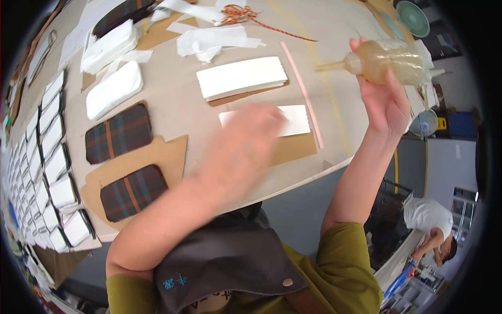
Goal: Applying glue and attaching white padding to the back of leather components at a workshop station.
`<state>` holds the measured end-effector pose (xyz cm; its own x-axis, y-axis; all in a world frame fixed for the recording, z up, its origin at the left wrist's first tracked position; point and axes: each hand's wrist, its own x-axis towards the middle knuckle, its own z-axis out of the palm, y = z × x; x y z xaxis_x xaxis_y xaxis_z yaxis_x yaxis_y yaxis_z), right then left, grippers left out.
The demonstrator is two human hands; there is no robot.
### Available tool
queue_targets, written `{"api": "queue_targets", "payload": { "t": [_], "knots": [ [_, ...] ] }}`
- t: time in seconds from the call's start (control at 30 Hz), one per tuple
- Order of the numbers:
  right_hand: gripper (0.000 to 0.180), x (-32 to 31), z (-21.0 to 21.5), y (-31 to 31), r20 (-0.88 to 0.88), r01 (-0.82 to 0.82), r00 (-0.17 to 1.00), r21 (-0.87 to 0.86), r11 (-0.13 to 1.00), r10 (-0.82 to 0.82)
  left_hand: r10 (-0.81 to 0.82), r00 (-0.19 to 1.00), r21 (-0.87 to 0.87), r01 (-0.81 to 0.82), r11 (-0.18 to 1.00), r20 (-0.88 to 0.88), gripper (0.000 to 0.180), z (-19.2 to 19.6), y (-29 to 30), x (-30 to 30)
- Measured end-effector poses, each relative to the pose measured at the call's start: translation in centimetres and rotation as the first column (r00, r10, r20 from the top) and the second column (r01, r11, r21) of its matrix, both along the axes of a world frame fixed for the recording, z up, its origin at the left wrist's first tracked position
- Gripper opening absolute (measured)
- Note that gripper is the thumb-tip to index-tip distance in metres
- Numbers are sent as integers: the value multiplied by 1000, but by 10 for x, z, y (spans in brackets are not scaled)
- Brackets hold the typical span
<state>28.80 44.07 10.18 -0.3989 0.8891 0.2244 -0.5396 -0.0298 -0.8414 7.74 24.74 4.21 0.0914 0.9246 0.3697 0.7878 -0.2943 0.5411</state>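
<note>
In my right hand (386,99), raised over the right part of the table, is a clear squeeze bottle (392,62) with amber liquid inside. The bottle lies sideways, its thin nozzle pointing left. My left hand (243,144) is smeared by motion above a white rectangular card (295,119), covering part of it; its fingers cannot be made out. Beneath that card is a piece of brown cardboard (295,150). Just beyond it sits a stack of white cards (242,77). A narrow pink strip (303,97) runs along the right of both.
Left of my hands lie two plaid rounded pieces (119,133), white pads (115,90) and rows of white-topped dark-edged pieces (52,136). White scraps (214,39) and an orange cord (238,14) are at the back. A co-worker (430,217) bends over another table at right.
</note>
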Motion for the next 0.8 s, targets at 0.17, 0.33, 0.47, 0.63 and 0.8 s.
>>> {"api": "queue_targets", "payload": {
  "t": [0.17,0.33,0.47,0.63,0.8],
  "knots": [
    [58,-36,-20,-15,264,-178,953,80,981,151,-26,942,-182,-38,983,-336,52,-7,-15,66],
    [37,-99,-43,-41,305,-32,952,89,995,3,-78,895,-230,-29,973,-439,59,-8,-18,64],
    [36,-106,-54,-39,291,-7,956,107,994,-24,-59,882,-159,-18,987,-467,54,-12,-19,66],
    [34,-103,-57,-43,346,-81,937,81,993,48,-44,893,-141,-21,990,-448,50,-14,-19,65],
    [36,-103,-56,-44,360,-71,932,68,995,42,-64,872,-143,-7,990,-485,50,-11,-20,64]
  ]
}}
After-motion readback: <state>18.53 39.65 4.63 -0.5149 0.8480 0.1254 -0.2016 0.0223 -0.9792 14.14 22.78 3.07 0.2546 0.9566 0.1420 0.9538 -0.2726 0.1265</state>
